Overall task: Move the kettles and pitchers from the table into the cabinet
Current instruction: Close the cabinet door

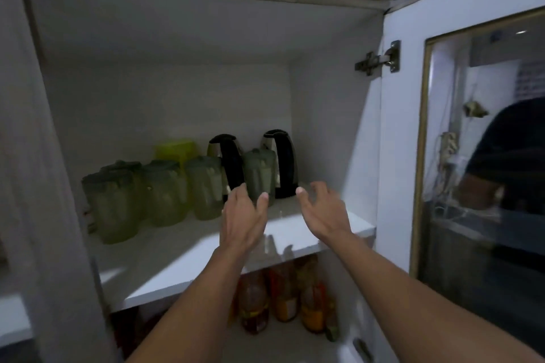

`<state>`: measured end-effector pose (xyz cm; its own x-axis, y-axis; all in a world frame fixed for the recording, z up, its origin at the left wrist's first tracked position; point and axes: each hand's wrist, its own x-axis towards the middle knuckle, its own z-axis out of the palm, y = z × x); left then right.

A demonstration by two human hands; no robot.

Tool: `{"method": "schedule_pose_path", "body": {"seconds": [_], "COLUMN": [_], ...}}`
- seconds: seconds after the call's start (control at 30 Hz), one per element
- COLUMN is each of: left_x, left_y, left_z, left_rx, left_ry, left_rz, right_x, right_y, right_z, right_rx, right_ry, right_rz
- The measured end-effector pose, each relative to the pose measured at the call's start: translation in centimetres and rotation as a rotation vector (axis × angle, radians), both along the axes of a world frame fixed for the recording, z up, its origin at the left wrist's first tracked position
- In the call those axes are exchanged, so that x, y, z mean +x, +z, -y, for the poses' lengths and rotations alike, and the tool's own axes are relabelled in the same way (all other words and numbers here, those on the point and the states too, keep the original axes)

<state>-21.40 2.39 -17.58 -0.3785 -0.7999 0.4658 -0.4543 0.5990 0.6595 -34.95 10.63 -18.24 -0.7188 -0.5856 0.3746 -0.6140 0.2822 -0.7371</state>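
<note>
Kettles [283,162] and pitchers [165,191] upright on the upper shelf [177,253] of the open cabinet: kettles at the back right, a row of green pitchers running left, a yellow-green pitcher [177,149] behind them. Small pitcher [261,171] in front of the gap between the two kettles, close to both. Counter out of view. Left hand [241,215] and right hand [321,209] both open, fingers spread, holding nothing, raised just before the small pitcher and the kettle at the right. Likely hazards, by judgement: a stray left fingertip against the small pitcher, light and tall by the look of it, tipping it into a neighbour and setting off a chain along the tightly packed row; a right wrist swung wide, striking the glass-paned door [398,156] at the right; further pieces crowded onto the bare front strip of shelf, near the edge, apt to slide off towards the bottles [283,295] below.
</note>
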Motion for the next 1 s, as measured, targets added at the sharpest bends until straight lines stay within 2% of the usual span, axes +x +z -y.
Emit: {"method": "schedule_pose_path", "body": {"seconds": [0.2,0.37,0.53,0.67,0.8,0.9,1.0], "left_x": [-0.1,-3.2,-6.7,-9.6,-12.4,-14.5,-16.2], "left_y": [-1.3,-0.9,-1.6,-1.4,-1.2,-1.7,-2.0], "left_z": [-10.5,-21.9,-32.1,-38.6,-44.9,-49.4,-53.0], "left_rx": [0.009,0.036,0.036,0.021,0.012,0.049,0.091], "left_ry": [-0.252,-0.49,-0.69,-0.745,-0.764,-0.784,-0.78], "left_rz": [0.081,0.03,0.004,-0.044,-0.078,-0.059,-0.031], "right_x": [3.2,2.1,0.9,-0.8,-3.6,-6.0,-8.1], "right_y": [-1.7,0.0,1.9,4.1,6.2,7.3,8.0], "right_z": [-14.8,-28.7,-38.9,-45.0,-50.1,-52.8,-54.5], "right_rx": [0.099,0.06,-0.001,-0.001,-0.123,-0.191,-0.199], "right_ry": [-0.256,-0.602,-0.834,-0.948,-1.034,-1.012,-0.887], "right_rz": [-0.029,0.023,-0.02,-0.109,-0.175,-0.079,0.058]}}
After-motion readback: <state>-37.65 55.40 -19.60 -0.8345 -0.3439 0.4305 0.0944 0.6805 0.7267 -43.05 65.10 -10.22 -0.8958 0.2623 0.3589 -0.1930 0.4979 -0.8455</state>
